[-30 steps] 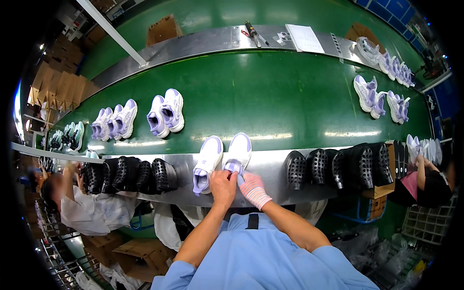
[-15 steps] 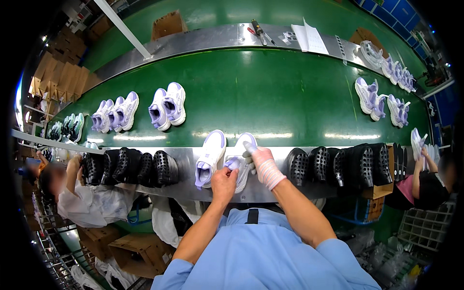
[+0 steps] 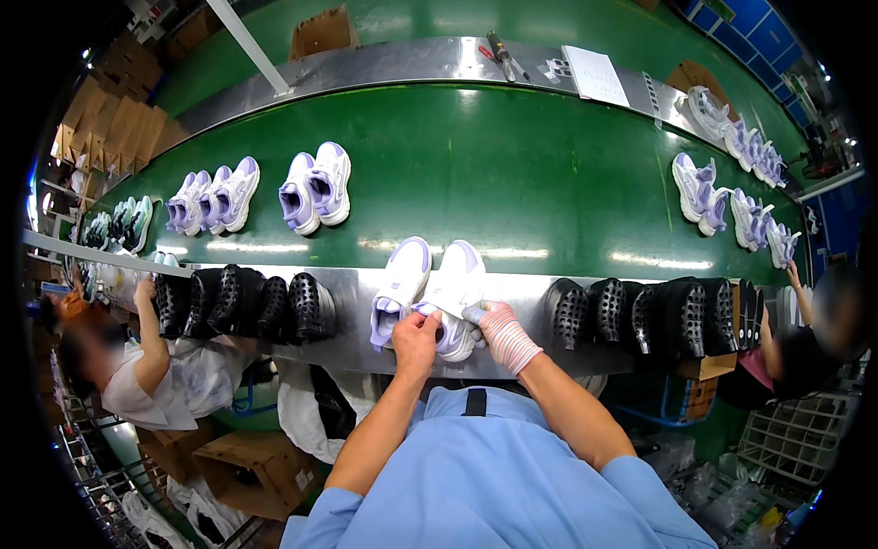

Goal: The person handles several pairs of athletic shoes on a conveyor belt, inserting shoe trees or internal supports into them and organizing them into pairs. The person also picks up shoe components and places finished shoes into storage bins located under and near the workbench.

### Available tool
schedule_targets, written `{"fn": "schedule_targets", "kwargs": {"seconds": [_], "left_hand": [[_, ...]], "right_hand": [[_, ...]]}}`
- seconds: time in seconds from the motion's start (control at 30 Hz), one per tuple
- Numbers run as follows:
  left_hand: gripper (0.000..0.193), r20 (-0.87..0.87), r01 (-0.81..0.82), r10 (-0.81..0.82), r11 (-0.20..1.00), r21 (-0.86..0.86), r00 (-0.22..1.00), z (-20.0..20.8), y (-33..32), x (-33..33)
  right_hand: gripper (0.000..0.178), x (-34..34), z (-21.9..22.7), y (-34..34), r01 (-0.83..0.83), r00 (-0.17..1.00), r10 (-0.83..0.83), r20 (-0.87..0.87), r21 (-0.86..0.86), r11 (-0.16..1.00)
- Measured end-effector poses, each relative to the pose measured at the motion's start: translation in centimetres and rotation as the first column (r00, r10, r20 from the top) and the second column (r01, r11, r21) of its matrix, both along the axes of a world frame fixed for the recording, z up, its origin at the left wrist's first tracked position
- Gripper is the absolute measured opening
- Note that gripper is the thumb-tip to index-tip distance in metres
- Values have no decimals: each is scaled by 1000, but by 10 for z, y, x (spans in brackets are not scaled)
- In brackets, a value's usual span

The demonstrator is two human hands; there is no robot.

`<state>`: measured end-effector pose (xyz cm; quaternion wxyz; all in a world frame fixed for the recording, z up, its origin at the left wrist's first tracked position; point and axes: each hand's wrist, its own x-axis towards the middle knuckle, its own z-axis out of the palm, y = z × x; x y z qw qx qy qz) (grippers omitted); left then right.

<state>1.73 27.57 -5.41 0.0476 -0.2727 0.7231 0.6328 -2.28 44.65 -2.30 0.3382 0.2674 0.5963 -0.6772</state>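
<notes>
Two white-and-lilac sneakers stand side by side in front of me on the metal ledge, toes pointing away. My bare left hand [image 3: 416,342] pinches the right-hand sneaker [image 3: 457,274] by the left edge of its opening. On its other side, my right hand [image 3: 505,335], in a striped knit glove with grey fingertips, grips the upper near the opening. Exactly which part each set of fingertips holds is partly hidden. The left-hand sneaker [image 3: 405,271] stands close beside it, and neither hand grips it.
Black studded shoe forms line the ledge at left [image 3: 311,306] and right [image 3: 610,306]. More sneakers [image 3: 315,188] sit on the green belt [image 3: 512,174]. Beyond lie a screwdriver [image 3: 499,55] and paper [image 3: 595,75]. Co-workers sit at left [image 3: 169,384] and right [image 3: 773,352].
My right hand has moved from the sneaker's front down to the side of its opening. My left hand stays at the opening. At far right, a co-worker has set a sneaker on the belt.
</notes>
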Motion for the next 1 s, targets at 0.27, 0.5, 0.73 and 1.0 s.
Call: {"fn": "schedule_targets", "kwargs": {"seconds": [0.27,0.5,0.73,1.0], "left_hand": [[23,40,-114,111,990,89,993,-1,6,4],[21,21,-42,42,999,8,999,14,14,5],[15,-172,223,-380,792,-569,909,35,10,13],[13,-320,179,-590,634,-752,741,12,13,-10]], "right_hand": [[30,21,-32,-13,-105,985,132,-111,219,970],[39,17,-36,-8,-264,890,425,-164,574,775],[41,19,-18,20,-333,860,510,-7,750,571],[57,35,-2,-2,-202,789,607,-93,894,399]]}}
